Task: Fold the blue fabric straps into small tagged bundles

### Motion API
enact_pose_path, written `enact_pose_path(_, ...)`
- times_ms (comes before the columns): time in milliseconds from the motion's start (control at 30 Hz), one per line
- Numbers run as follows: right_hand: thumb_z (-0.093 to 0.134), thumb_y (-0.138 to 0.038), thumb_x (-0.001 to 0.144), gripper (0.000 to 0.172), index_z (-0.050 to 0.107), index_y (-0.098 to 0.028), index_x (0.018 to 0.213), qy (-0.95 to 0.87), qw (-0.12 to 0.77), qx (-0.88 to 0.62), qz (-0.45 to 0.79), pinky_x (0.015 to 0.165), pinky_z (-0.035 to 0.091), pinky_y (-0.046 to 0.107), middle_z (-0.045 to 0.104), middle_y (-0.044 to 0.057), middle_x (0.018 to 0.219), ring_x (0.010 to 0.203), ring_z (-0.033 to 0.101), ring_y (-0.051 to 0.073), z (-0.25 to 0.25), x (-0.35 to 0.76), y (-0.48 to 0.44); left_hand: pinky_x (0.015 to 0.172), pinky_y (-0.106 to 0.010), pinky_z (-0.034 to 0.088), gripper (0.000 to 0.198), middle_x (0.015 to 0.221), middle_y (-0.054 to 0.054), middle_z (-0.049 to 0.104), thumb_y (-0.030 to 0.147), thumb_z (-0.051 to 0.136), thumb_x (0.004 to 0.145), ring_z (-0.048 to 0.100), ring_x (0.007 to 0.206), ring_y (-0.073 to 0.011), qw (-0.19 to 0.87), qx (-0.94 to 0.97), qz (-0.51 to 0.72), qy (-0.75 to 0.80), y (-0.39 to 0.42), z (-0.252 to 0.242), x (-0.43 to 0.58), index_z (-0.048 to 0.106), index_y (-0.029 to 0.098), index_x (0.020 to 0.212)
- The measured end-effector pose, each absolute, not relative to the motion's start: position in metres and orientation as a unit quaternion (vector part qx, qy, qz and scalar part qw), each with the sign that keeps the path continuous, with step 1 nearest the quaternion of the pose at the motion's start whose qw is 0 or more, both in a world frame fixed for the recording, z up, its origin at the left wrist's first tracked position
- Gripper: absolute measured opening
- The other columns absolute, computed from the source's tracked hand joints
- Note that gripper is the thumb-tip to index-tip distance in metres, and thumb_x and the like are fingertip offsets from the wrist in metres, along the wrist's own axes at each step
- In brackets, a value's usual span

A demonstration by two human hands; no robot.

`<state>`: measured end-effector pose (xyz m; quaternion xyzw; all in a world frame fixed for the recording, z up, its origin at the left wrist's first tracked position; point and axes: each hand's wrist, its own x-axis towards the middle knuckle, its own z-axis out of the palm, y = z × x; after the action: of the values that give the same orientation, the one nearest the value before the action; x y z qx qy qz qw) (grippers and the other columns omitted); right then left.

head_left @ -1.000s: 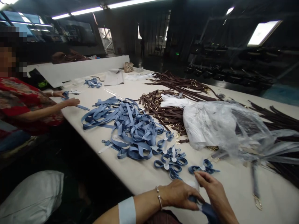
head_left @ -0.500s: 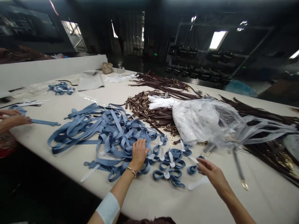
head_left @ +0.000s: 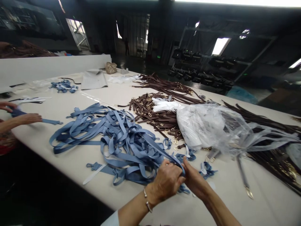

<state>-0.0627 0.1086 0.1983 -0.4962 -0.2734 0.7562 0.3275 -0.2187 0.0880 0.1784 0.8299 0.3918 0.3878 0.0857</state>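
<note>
A heap of blue webbing straps (head_left: 122,135) lies in front of me. My left hand (head_left: 168,177), with a bracelet at the wrist, is closed around one blue strap (head_left: 162,149) that runs up out of the heap. My right hand (head_left: 192,179) meets it at the same place, thumb and fingers pressed on that strap's bend. Both hands hide part of the coiled straps beneath them. To the right of my right hand sits a small coiled blue strap (head_left: 205,169) with a white tie around it. A loose white tie (head_left: 94,174) lies at the heap's near edge.
Brown straps with gold clasps (head_left: 160,116) and a clear plastic bag (head_left: 207,125) lie beyond my hands. A grey strap (head_left: 243,179) with a gold clasp is at right. Another person's hands (head_left: 30,118) handle a blue strap at the far left.
My left hand has moved right, drawing a strap up from the heap. My right hand has come left to meet it. The tied coil beside my right hand now lies released on the table.
</note>
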Motion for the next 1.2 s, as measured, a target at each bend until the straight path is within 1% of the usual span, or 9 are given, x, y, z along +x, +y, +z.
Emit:
enact_pose_path(133,0.082,-0.041,0.071,0.036,0.068,-0.017,0.094,-0.278,0.361,-0.484,0.747,0.069,0.054,0.021,0.07,0.002,0.08,0.074,0.065,0.014,0.229,-0.071,0.126,0.07,-0.031,0.043,0.013,0.086,-0.004,0.065,0.025,0.059,0.087,0.06,0.078,-0.0193,0.152,0.844,0.378,0.348,0.063,0.18,-0.206,0.05,0.018,0.093)
enact_pose_path(367,0.086,-0.028,0.065,0.058,0.061,-0.021,0.117,-0.347,0.323,-0.463,0.749,0.065,0.056,0.018,0.072,0.002,0.095,0.07,0.066,0.01,0.303,-0.072,0.146,0.082,-0.032,0.048,0.039,0.103,-0.006,0.065,0.018,0.07,0.075,0.061,0.092,-0.0211,0.287,0.758,0.386,0.441,0.057,0.142,-0.218,0.052,0.019,0.11)
enact_pose_path(533,0.086,-0.031,0.061,0.071,0.058,-0.022,0.125,-0.466,0.271,-0.481,0.691,0.063,0.058,0.025,0.07,0.006,0.096,0.074,0.067,0.016,0.377,-0.069,0.161,0.088,-0.035,0.045,0.025,0.098,-0.004,0.069,0.013,0.059,0.083,0.062,0.093,-0.0209,0.274,0.778,0.341,0.451,0.081,0.138,-0.246,0.059,0.022,0.106)
enact_pose_path(633,0.087,-0.029,0.056,0.072,0.061,-0.027,0.123,-0.514,0.342,-0.506,0.602,0.057,0.058,0.027,0.069,0.006,0.098,0.069,0.064,0.017,0.424,-0.063,0.17,0.088,-0.035,0.045,0.017,0.095,-0.004,0.071,0.015,0.058,0.084,0.063,0.091,-0.0211,0.291,0.762,0.32,0.482,0.101,0.141,-0.268,0.064,0.022,0.098)
enact_pose_path(767,0.08,-0.033,0.066,0.048,0.066,-0.035,0.112,-0.548,0.511,-0.475,0.461,0.052,0.057,0.028,0.066,0.006,0.093,0.064,0.057,0.016,0.472,-0.064,0.172,0.085,-0.034,0.048,0.01,0.085,-0.003,0.071,0.024,0.058,0.084,0.063,0.085,-0.021,0.373,0.674,0.373,0.517,0.124,0.156,-0.299,0.067,0.021,0.088)
enact_pose_path(867,0.069,-0.042,0.078,0.04,0.063,-0.038,0.117,-0.577,0.543,-0.434,0.429,0.046,0.05,0.026,0.064,0.007,0.085,0.058,0.051,0.015,0.476,-0.071,0.172,0.082,-0.033,0.05,0.023,0.092,-0.005,0.07,0.035,0.052,0.09,0.063,0.086,-0.0206,0.418,0.604,0.461,0.498,0.132,0.188,-0.325,0.066,0.018,0.097)
enact_pose_path(1033,0.081,-0.025,0.06,0.055,0.065,-0.023,0.112,-0.504,0.34,-0.562,0.561,0.035,0.032,0.017,0.056,-0.002,0.069,0.045,0.038,0.005,0.439,-0.092,0.194,0.086,-0.033,0.05,0.025,0.092,-0.006,0.069,0.036,0.059,0.088,0.062,0.087,-0.0201,0.481,0.495,0.612,0.387,0.148,0.247,-0.373,0.066,0.018,0.103)
enact_pose_path(1133,0.074,-0.033,0.072,0.043,0.064,-0.022,0.113,-0.509,0.401,-0.539,0.538,0.042,0.04,0.018,0.061,-0.001,0.078,0.051,0.048,0.007,0.439,-0.099,0.213,0.064,-0.027,0.05,0.023,0.069,0.0,0.061,0.034,0.067,0.079,0.056,0.063,-0.0144,0.489,0.425,0.648,0.4,0.163,0.253,-0.395,0.065,0.017,0.095)
enact_pose_path(1200,0.071,-0.041,0.077,0.04,0.063,-0.023,0.112,-0.545,0.443,-0.494,0.512,0.047,0.043,0.02,0.063,0.0,0.085,0.057,0.052,0.008,0.449,-0.101,0.223,0.048,-0.022,0.04,0.027,0.058,0.005,0.052,0.037,0.065,0.079,0.045,0.048,-0.0099,0.492,0.383,0.668,0.407,0.167,0.246,-0.403,0.063,0.016,0.095)
